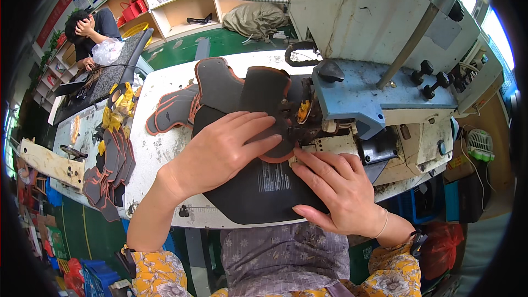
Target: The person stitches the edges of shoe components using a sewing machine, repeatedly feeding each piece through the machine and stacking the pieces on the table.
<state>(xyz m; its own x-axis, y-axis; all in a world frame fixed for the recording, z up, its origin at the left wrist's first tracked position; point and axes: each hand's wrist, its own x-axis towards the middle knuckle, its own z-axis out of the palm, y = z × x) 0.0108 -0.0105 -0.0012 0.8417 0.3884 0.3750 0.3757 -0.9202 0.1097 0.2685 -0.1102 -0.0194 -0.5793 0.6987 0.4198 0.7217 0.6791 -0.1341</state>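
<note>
A dark grey cut piece with an orange edge (265,85) lies in front of the work head of an industrial sewing machine (352,93). My left hand (220,146) rests on it, fingers stretched out flat and pointing toward the machine. Close to the piece's near right edge is my right hand (335,187), fingers extended at the machine's small metal bed and thumb spread away. Beneath both hands spreads a black sheet (247,198) with a white printed patch. The contact under the right fingertips is partly hidden.
More orange-edged pieces (176,109) lie at the left on the white table (159,170). A bundle of similar pieces (110,168) sits on a side table. Farther back, a person (91,36) sits at a dark bench. A red bag (443,247) stands at the lower right.
</note>
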